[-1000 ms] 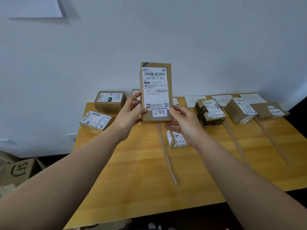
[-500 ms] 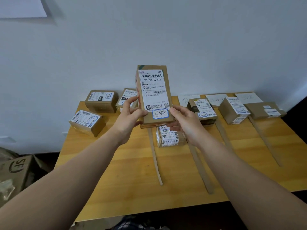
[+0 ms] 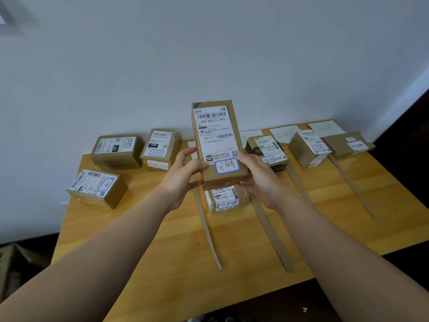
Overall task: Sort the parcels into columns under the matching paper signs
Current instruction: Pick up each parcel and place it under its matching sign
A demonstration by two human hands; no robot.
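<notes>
Centre frame, left hand (image 3: 180,180) and right hand (image 3: 260,180) hold a labelled parcel (image 3: 218,145) upright above the surface (image 3: 162,252).

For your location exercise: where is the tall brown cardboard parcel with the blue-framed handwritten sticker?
Head view, centre: the tall brown cardboard parcel is held upright above the wooden table, between left hand and right hand.

You face a plain white wall (image 3: 209,54) with a light wooden table (image 3: 162,263) pushed against it, a dark floor (image 3: 290,307) showing near its front edge, and a cardboard box (image 3: 11,270) sitting low at far left.
</notes>
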